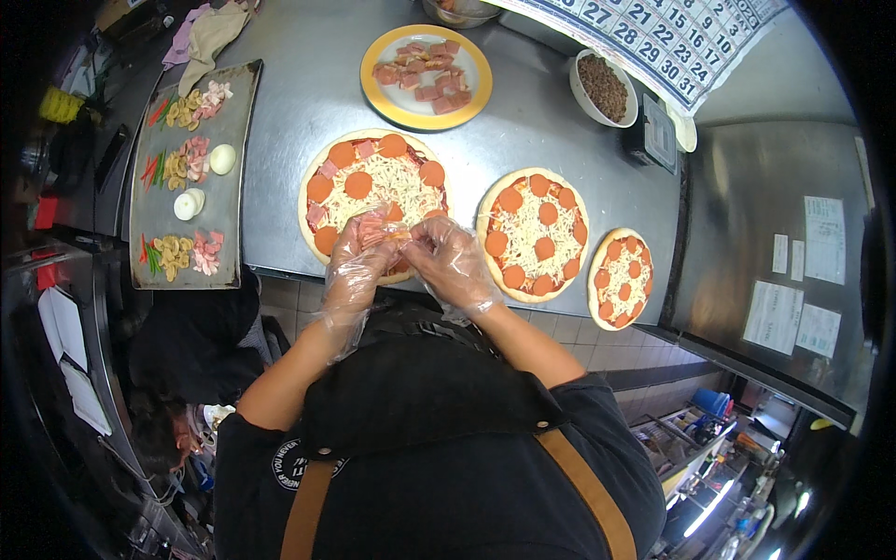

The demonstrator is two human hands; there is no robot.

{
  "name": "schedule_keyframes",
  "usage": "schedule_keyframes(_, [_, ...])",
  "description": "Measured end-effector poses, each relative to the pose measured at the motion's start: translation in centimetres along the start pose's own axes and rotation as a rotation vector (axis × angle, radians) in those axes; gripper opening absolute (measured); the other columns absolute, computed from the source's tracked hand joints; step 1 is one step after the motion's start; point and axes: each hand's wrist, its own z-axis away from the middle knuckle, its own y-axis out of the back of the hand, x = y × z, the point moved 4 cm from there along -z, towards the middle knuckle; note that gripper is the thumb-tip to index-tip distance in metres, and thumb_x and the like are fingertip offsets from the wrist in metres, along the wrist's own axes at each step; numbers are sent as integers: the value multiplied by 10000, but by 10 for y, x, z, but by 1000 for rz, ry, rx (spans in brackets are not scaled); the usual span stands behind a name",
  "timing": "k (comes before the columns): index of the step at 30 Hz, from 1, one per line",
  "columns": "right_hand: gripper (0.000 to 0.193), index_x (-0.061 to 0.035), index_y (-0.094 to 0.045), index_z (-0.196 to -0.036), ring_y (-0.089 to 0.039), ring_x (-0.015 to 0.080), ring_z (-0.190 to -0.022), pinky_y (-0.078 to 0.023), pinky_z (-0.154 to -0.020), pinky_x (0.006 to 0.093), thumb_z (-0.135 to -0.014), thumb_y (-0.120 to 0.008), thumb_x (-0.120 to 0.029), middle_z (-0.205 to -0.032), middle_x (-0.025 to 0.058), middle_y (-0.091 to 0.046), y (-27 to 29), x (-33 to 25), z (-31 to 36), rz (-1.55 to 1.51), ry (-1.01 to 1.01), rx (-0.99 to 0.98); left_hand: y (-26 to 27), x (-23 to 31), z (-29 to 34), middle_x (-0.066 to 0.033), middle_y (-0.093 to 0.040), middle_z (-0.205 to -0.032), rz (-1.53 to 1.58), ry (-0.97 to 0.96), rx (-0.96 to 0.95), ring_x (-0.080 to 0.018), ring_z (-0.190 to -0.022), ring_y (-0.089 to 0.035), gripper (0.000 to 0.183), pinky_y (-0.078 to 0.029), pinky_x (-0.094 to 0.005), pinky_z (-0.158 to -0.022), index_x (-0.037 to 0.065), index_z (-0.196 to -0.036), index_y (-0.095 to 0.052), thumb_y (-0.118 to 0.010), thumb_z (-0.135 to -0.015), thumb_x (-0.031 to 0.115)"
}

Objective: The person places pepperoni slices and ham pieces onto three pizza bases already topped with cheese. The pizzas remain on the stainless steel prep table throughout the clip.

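The left hand (353, 250) and the right hand (450, 259) meet at the fingertips, both in loose, crinkled gloves (342, 301) of clear plastic. The left is closed around a small bunch of thin, pink ham pieces (380, 230); the right's bent fingertips touch the bunch's edge, and whether they pinch it I cannot tell. The ham is above the near part of a large pizza (385, 177), which reaches from the hands toward eleven o'clock. Shredded pale cheese, flat round pepperoni slices (357, 185) and a few ham squares top it, inside a smooth dough rim.

From the hands, at twelve o'clock, a round plate (425, 122) with a yellow rim carries more ham squares. At three o'clock lies a medium pizza (534, 235), and beyond it, a bit past three, a small pizza (623, 280), both with cheese and pepperoni. At two o'clock a white bowl (585, 109) holds crumbly brown meat (604, 86). Between nine and ten, a worn metal tray (147, 201) bears thin red strips (146, 171), wrinkled tan slices (175, 168) and two smooth white rounds (222, 159). The table (299, 56) is brushed, shiny metal.
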Motion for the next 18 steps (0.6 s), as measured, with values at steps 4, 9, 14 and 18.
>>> schedule_keyframes(4, [273, 13, -754, -1003, -717, 255, -789, -565, -724, 393, -972, -750, -258, -900, 190, -731, 17, 8, -5, -159, -55, 19, 4, 0, -5, -127, -696, -1229, 57, 15, 47, -196, -1125, -708, 428, -606, -312, -937, 29, -1422, -511, -652, -1020, -13])
schedule_keyframes(9, [209, 4, -780, -1082, -744, 256, -841, -576, -770, 394, -970, -751, -171, -985, 163, -765, 53, 29, -40, 245, 22, 34, 17, 7, -4, -165, -693, -1232, 115, 76, 134, -263, -1150, -726, 372, -612, -321, -926, 9, -1367, -516, -629, -1016, -40])
schedule_keyframes(14, [157, -71, -797, -1044, -727, 354, -984, -571, -896, 454, -950, -705, -157, -1027, 169, -751, 32, 38, -68, 393, 98, -91, 23, 3, -3, -174, -690, -1265, 153, 56, 97, -234, -1110, -735, 387, -639, -352, -915, 0, -1378, -515, -651, -1015, 0])
schedule_keyframes(18, [107, -79, -773, -957, -710, 365, -942, -574, -845, 496, -914, -705, -150, -982, 162, -714, 15, 42, -78, 647, 262, -10, 17, 9, 3, -189, -684, -1280, 209, 68, 93, -254, -1124, -738, 413, -638, -353, -913, -7, -1391, -504, -664, -1011, 7])
